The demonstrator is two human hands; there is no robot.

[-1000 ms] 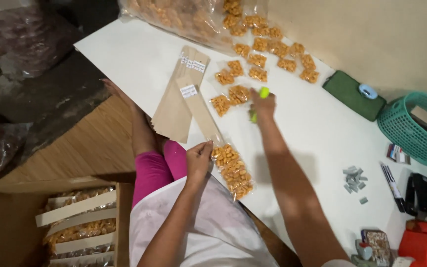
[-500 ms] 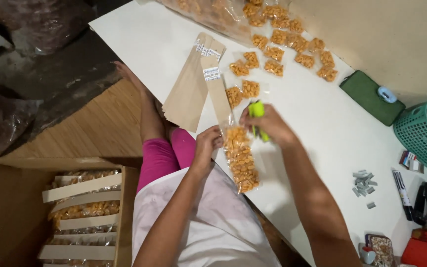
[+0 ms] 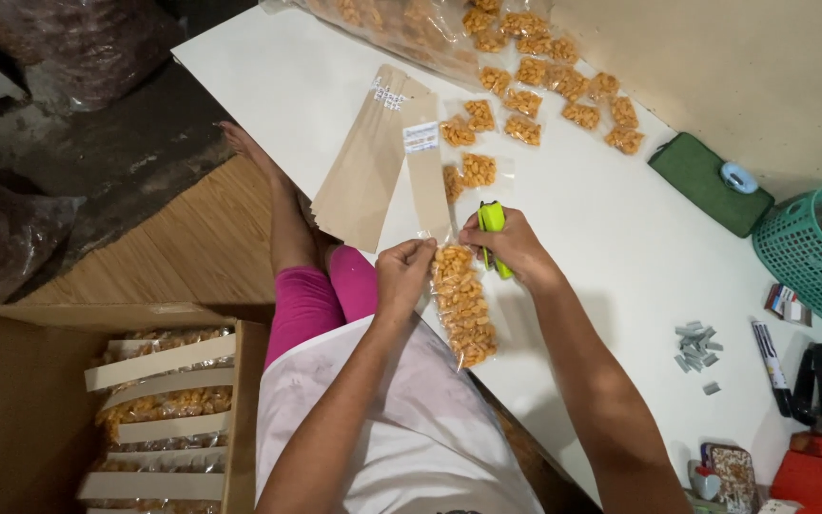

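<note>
My left hand [image 3: 401, 274] pinches the top of a long clear bag of orange snacks [image 3: 463, 305], where a brown paper header strip [image 3: 427, 176] joins it. My right hand [image 3: 514, 246] grips a small lime-green stapler [image 3: 493, 228] right at that joint, touching the bag's upper right edge. The bag lies on the white table [image 3: 611, 238] near its front edge. A stack of brown paper strips [image 3: 363, 171] lies just left of the header strip.
Several small snack bags [image 3: 525, 95] are spread at the back of the table. A green pad [image 3: 709, 186], teal basket [image 3: 811, 252], loose staples [image 3: 694, 343], a marker [image 3: 771, 354] and a red object [image 3: 820, 476] sit at right. A cardboard box [image 3: 159, 409] of filled bags stands lower left.
My right hand brought the green stapler from the small bags back to the top of the long bag. My left hand lifted and steadied the bag's top.
</note>
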